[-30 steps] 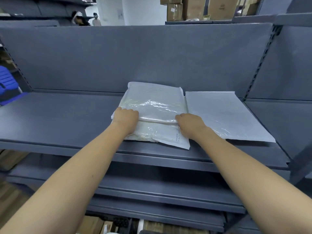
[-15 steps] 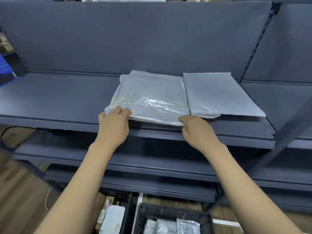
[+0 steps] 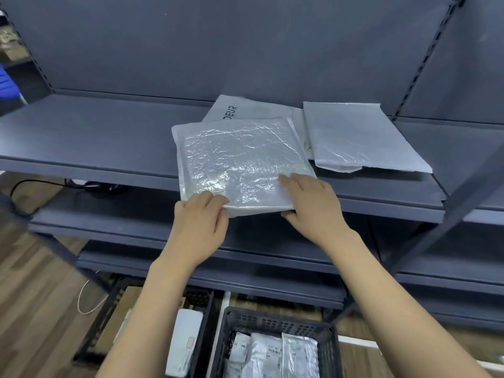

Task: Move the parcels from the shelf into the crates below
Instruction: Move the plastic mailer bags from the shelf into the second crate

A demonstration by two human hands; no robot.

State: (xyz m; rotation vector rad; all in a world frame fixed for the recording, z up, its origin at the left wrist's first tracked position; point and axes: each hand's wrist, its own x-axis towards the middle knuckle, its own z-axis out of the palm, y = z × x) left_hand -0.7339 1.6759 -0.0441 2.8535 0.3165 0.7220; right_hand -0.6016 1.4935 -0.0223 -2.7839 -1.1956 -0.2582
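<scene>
Now I see my left hand (image 3: 200, 225) pinching the near corner of the top parcel (image 3: 240, 162), while my right hand (image 3: 311, 203) lies on it, thumb tucked beneath. It juts over the shelf (image 3: 81, 137) edge, above the black crate (image 3: 275, 323) holding packets.

Shelf (image 3: 81, 137): dark grey metal, with a back panel.
On shelf: grey bag (image 3: 231, 110) at the back; white mailer (image 3: 354, 137) to the right.
Bubble parcel (image 3: 240, 162): overlaps the grey bag, near edge overhanging the shelf front.
Floor (image 3: 32, 282): wood-look, carries black crate (image 3: 275, 321).
</scene>
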